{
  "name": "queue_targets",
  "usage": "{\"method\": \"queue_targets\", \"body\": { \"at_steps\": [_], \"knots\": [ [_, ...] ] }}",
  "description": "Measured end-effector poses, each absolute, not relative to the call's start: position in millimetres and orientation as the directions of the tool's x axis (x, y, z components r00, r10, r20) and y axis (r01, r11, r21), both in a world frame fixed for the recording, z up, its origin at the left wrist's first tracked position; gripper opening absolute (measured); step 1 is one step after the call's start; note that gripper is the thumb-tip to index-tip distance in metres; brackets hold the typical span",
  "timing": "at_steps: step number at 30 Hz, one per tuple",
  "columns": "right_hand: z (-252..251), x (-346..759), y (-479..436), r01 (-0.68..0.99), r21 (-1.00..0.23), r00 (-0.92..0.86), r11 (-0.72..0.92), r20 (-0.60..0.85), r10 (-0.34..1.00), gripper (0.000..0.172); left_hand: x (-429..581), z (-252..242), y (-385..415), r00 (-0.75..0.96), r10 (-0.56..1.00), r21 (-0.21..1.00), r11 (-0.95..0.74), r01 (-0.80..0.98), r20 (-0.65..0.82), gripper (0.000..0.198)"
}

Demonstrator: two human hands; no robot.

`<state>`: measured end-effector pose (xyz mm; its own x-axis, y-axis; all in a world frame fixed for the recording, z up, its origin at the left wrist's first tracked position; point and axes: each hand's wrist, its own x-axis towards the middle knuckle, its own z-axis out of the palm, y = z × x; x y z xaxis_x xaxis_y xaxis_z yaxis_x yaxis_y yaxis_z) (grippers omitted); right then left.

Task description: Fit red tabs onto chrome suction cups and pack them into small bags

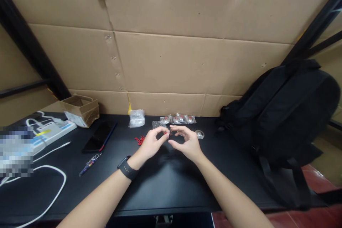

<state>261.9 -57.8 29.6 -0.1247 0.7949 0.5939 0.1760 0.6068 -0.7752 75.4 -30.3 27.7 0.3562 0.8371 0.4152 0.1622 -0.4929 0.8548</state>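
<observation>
Between my hands, above the black table, is a small thin dark piece (170,134) seen nearly edge-on; its exact kind does not show. My left hand (153,142), with a black watch at the wrist, pinches its left side between thumb and fingers. On the other side, my right hand (189,143) curves its thumb and fingers around its upper and lower edges. A small bundle of red cord (140,140) lies left of my left hand. A round clear and silvery disc-shaped piece (199,134) rests just right of my right hand.
Several small wrapped round pieces (179,118) and a clear plastic bag (136,118) lie behind my hands. At left are a phone (99,136), a keychain (90,164), a power strip (55,133), white cables and an open cardboard box (81,109). A black backpack (283,121) stands at right.
</observation>
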Motion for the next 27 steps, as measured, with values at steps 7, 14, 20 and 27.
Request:
{"method": "queue_targets", "body": {
  "at_steps": [7, 14, 20, 27],
  "knots": [
    [30.4, 262.7, -57.5, 0.215, -0.761, -0.135, 0.613, 0.598, 0.79, 0.039, 78.7, 24.5, -35.0, 0.324, 0.844, 0.818, -0.514, 0.257, 0.428, 0.02],
    [29.8, 264.3, -56.5, 0.24, -0.75, -0.141, 0.616, 0.601, 0.787, 0.04, 82.6, 24.2, -39.0, 0.3, 0.86, 0.797, -0.5, 0.339, 0.412, 0.016],
    [23.2, 262.7, -54.3, 0.222, -0.802, -0.107, 0.555, 0.546, 0.831, 0.031, 82.7, 24.4, -40.1, 0.291, 0.856, 0.775, -0.513, 0.369, 0.428, 0.015],
    [29.9, 270.1, -52.4, 0.287, -0.746, -0.179, 0.601, 0.574, 0.799, 0.01, 82.6, 20.0, -32.4, 0.337, 0.859, 0.878, -0.454, 0.155, 0.385, 0.025]
  ]
}}
